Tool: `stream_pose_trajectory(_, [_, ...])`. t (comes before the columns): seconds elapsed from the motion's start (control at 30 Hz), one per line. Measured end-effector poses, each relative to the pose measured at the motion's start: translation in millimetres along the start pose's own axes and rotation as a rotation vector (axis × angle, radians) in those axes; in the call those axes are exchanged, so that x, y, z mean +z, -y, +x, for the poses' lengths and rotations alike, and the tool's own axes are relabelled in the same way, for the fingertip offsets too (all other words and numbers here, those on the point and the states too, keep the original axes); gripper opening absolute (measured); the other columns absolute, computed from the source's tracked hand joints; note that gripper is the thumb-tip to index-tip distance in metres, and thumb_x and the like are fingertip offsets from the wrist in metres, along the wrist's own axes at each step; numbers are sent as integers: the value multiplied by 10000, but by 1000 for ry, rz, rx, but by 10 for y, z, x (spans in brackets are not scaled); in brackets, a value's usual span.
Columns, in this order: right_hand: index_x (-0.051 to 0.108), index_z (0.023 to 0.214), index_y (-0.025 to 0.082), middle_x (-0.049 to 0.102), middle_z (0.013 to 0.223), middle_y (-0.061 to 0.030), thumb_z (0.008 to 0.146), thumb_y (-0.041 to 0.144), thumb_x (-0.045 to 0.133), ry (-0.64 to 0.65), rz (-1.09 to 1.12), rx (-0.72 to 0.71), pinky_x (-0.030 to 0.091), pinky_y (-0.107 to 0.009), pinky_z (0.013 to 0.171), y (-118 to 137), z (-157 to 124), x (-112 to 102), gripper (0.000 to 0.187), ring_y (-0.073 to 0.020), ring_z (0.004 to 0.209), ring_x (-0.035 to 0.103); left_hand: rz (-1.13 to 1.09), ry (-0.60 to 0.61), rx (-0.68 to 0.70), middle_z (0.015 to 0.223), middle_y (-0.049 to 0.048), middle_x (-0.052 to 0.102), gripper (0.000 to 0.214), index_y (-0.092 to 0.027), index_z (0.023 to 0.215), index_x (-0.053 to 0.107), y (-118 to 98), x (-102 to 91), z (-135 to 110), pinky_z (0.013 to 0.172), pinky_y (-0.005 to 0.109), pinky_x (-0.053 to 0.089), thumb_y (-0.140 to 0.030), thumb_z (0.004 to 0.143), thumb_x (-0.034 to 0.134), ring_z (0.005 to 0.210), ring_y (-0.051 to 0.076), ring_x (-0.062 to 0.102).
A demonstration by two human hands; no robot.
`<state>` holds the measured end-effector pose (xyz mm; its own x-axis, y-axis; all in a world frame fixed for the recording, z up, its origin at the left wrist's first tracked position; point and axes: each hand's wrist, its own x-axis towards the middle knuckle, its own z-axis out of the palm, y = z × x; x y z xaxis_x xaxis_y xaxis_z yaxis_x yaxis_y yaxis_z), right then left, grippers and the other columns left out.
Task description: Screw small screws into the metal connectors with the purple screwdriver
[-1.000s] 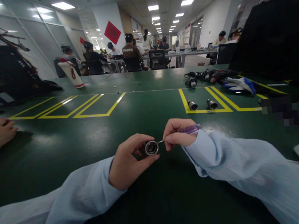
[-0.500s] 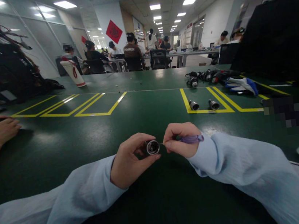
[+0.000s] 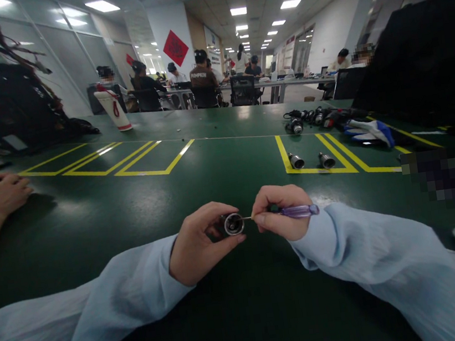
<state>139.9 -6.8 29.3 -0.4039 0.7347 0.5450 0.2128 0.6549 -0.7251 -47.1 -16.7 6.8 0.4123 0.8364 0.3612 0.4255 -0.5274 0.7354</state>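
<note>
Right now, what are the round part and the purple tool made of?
The round part looks like metal, with a shiny silvery rim and a dark middle. The left hand pinches it. The purple tool has a handle that seems to be tinted plastic, see-through and glossy; its thin shaft looks like bare grey metal. The right hand holds it.

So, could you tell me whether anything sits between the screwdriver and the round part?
Nothing visible does. The screwdriver in the right hand has its tip at the face of the part; the left hand grips the part by its rim, fingers off that face.
</note>
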Motion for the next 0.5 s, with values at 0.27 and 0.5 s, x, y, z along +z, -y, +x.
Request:
stream_pose_trajectory(0.27, [502, 546, 174, 494, 428, 53, 616, 126, 509, 25, 220, 248, 346, -193, 411, 10, 11, 31, 85, -70, 390, 460, 14, -30, 8, 871, 66, 612, 315, -147, 946, 580, -25, 1, 17, 592, 243, 516, -228, 651, 656, 709, 142, 589])
stream_pose_trajectory(0.5, [495, 504, 168, 472, 369, 65, 555, 115, 496, 72, 377, 384, 324, -181, 380, 11, 54, 8, 73, -65, 349, 440, 2, -47, 6, 890, 62, 605, 336, -156, 960, 574, 4, -1, 7, 594, 244, 520, -232, 645, 663, 723, 149, 593])
